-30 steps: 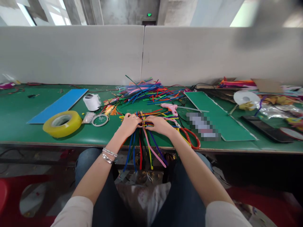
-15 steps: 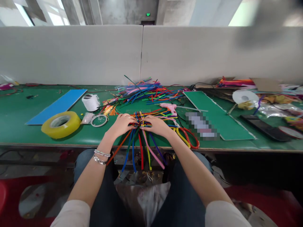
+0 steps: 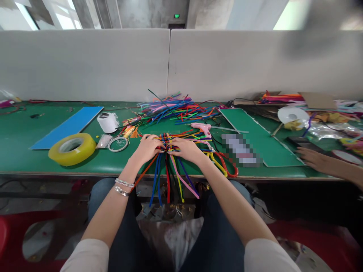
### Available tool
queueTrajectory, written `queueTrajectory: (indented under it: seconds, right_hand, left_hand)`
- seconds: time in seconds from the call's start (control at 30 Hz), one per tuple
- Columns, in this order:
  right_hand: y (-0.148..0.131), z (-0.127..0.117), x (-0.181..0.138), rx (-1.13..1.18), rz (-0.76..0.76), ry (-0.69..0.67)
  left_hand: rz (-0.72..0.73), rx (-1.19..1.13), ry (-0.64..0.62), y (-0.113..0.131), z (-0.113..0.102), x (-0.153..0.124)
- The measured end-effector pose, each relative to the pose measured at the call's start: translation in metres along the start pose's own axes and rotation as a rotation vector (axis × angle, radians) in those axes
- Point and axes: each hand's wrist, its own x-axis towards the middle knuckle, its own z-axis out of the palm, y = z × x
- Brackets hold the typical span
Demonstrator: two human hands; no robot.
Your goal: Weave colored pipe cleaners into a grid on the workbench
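Observation:
My left hand [image 3: 147, 148] and my right hand [image 3: 184, 148] grip opposite sides of a woven bundle of multicoloured pipe cleaners [image 3: 167, 142], fingers pressing on it. Long blue, red, yellow, pink and orange strands [image 3: 170, 181] hang from it over the bench's front edge towards my lap. A pink hot glue gun [image 3: 202, 128] lies just beyond my right hand. Scissors with red and yellow handles [image 3: 224, 165] sit to its right.
A heap of loose pipe cleaners [image 3: 176, 111] lies behind the weave. On the green bench mat [image 3: 28, 151] are a yellow tape roll [image 3: 72, 149], a blue board [image 3: 66, 126], a white roll [image 3: 107, 122] and a green board [image 3: 255, 132]. A co-worker's hand [image 3: 312, 158] reaches in at the right.
A co-worker's hand has come in at the right edge. My hands stay on the weave, and the orange strand now slants further across below my left hand.

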Motion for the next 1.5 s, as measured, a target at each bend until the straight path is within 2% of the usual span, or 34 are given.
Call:
queueTrajectory:
  seconds: [0.53, 0.67, 0.77, 0.83, 0.93, 1.1, 1.2, 1.37, 1.5]
  right_hand:
    - [-0.001, 0.000, 0.002, -0.024, -0.011, -0.001]
    - [0.003, -0.002, -0.003, 0.071, 0.008, 0.024]
    - [0.008, -0.005, -0.006, 0.160, -0.008, 0.035]
    - [0.008, -0.005, -0.007, 0.140, 0.018, 0.078]
    - [0.005, 0.000, -0.004, -0.003, 0.080, 0.126]
    - [0.007, 0.017, 0.000, -0.124, 0.034, 0.075]
    - [0.015, 0.023, 0.000, -0.137, 0.045, 0.062]
    - [0.022, 0.026, -0.001, -0.128, 0.064, 0.013]
    - [0.024, 0.029, -0.002, -0.089, 0.085, -0.030]
  left_hand:
    - [0.011, 0.002, -0.015, -0.001, 0.003, 0.003]
    - [0.027, -0.127, -0.050, -0.008, 0.004, 0.000]
    - [0.037, -0.253, -0.031, -0.012, 0.006, -0.002]
    - [-0.005, -0.241, -0.007, -0.011, 0.008, -0.003]
    - [-0.112, -0.066, -0.004, -0.007, 0.016, -0.004]
    - [-0.217, 0.177, 0.047, -0.006, 0.032, -0.007]
    - [-0.279, 0.155, 0.020, -0.008, 0.038, -0.008]
    - [-0.371, 0.024, -0.164, -0.011, 0.036, -0.007]
    - [-0.377, 0.018, -0.190, -0.012, 0.035, -0.006]
